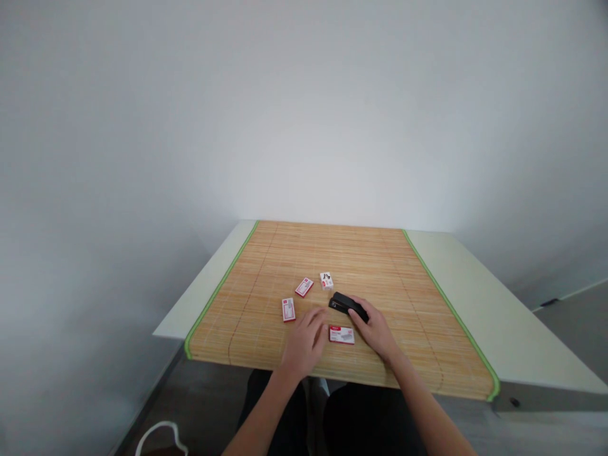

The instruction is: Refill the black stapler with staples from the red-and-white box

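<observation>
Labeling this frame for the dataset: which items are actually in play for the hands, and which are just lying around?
In play:
- black stapler, under the right hand
- red-and-white box lying between the hands, nearest the left hand

Lying about:
- red-and-white box at left
- red-and-white box farther back
- small white box
- bamboo mat
- table

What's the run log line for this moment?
right hand: on black stapler | left hand: flat on mat
</observation>
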